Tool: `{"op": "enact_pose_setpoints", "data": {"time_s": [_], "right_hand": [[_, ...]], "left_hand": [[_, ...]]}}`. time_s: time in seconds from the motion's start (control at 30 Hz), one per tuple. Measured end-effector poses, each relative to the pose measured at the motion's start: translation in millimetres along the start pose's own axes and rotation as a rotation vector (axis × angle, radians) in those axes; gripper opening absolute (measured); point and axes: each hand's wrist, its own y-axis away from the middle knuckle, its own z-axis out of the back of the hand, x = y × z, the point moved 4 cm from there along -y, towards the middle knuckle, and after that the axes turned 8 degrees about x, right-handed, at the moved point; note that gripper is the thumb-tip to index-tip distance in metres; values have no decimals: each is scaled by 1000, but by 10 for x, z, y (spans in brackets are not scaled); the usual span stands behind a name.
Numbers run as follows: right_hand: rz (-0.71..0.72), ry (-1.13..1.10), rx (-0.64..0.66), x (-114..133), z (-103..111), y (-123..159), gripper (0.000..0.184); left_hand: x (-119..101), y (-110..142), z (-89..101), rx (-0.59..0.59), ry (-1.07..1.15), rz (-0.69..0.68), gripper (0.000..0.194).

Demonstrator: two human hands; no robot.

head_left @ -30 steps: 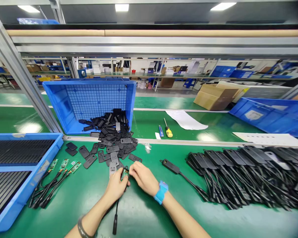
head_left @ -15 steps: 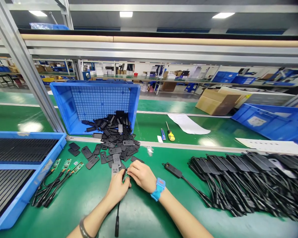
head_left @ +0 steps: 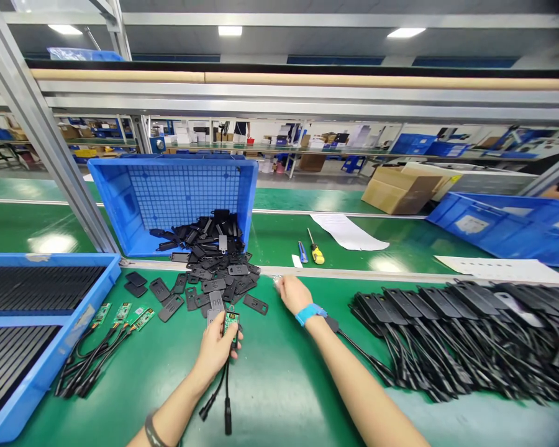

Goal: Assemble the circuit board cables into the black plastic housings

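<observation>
Board (head_left: pixel 231 318) sits near the middle of the bench (head_left: pixel 279 385), pinched between the thumb and fingers of our left hand (head_left: pixel 217 344), its leads (head_left: pixel 228 397) trailing to the near side. Our right hand (head_left: pixel 294 295) rests farther out, right of the covers (head_left: pixel 214 285), at some clear bits (head_left: pixel 276 280); we cannot tell whether its fingers hold any. We would do well to keep the thumb's pressure light on the board, leave the leads slack, and pick with fingertips only, lest the bits scatter.
</observation>
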Motion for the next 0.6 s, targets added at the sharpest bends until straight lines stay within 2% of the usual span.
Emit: {"op": "enact_pose_setpoints", "data": {"time_s": [0.1, 0.17, 0.3, 0.4, 0.53, 0.6], "right_hand": [[-88, 53, -24, -110, 25, -23, 20], [-25, 56, -14, 11, -4, 70, 19], [198, 20, 83, 399, -162, 344, 14], [223, -3, 96, 527, -222, 484, 12], [177, -96, 31, 515, -128, 595, 29], [153, -278, 25, 496, -80, 650, 38]], "left_hand": [[-26, 10, -11, 37, 121, -20, 40], [-42, 12, -11, 65, 164, -35, 45], [-44, 9, 4, 95, 258, -23, 56], [-51, 27, -6, 138, 295, 18, 59], [-84, 62, -26, 177, 284, 54, 60], [-85, 67, -34, 180, 288, 72, 63]]}}
